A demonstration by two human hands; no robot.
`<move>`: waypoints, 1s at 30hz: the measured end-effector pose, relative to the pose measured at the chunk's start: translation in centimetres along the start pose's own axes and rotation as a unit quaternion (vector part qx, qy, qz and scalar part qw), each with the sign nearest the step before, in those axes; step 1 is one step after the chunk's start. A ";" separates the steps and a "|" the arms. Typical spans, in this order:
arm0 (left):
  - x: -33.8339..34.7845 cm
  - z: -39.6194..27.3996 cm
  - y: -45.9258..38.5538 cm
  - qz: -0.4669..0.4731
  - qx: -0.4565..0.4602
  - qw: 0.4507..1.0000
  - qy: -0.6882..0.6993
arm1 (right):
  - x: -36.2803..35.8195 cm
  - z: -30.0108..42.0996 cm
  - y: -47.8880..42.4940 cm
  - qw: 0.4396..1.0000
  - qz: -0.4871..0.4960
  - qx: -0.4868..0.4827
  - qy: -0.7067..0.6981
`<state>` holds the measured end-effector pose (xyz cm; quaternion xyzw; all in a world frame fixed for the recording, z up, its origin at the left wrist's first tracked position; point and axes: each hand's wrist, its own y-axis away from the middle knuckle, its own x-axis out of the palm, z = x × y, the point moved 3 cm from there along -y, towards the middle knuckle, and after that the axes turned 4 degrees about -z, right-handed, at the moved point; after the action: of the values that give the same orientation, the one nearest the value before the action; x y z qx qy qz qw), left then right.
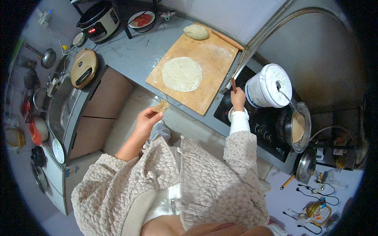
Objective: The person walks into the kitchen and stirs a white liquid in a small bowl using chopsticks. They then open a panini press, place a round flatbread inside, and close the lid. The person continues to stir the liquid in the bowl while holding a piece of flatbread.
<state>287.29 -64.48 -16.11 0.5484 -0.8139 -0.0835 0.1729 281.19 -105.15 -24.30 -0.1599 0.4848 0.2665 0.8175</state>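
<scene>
My left hand (145,121) pinches a torn piece of browned flatbread (161,106) between thumb and fingers, short of the counter's edge. Brown sticks, apparently chopsticks (234,85), poke out of my right hand (238,99), which is closed around them over the black cooktop (257,118). Just right of that hand stands a white plastic tub (256,88) of white fat or cream (277,79), with a metal spoon (285,94) in it. A pale flatbread (298,127) lies in the pan (307,124). On the wooden board (214,70) rests a round, flat sheet of dough (182,74).
A dough lump (196,32) and a rolling pin (226,40) are at the board's far end. Beyond, at left, are an electric cooker (99,23) and a bowl of red food (142,20). A round electric griddle (84,68) sits by the sink (63,109). A lidded pan (306,165) is at right.
</scene>
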 end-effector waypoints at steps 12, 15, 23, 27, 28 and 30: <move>0.5 -1.0 -8.4 0.117 -0.054 0.991 0.049 | -7.4 -7.1 10.5 0.922 -0.245 0.045 -0.296; 1.4 -2.3 -9.1 0.112 -0.087 0.988 0.056 | -8.5 -7.4 12.4 0.925 -0.287 0.086 -0.232; 4.4 -0.7 -7.7 0.090 -0.049 0.991 0.086 | -9.2 -12.0 14.3 0.954 -0.177 0.110 -0.214; 6.3 0.4 -5.4 0.083 0.010 0.996 0.021 | -10.9 -9.4 14.8 0.975 -0.110 0.049 -0.184; 7.6 -0.1 -4.5 0.093 0.029 0.995 0.004 | -11.0 -9.7 14.6 0.975 -0.108 0.039 -0.192; 10.3 -0.8 -2.7 0.125 0.061 0.990 0.009 | -11.0 -10.4 14.3 0.972 -0.094 0.014 -0.215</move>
<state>286.46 -74.96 -14.27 0.4528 -0.8779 -0.0063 0.1554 261.13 -102.04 -19.69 -0.1327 0.2840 0.2095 0.9262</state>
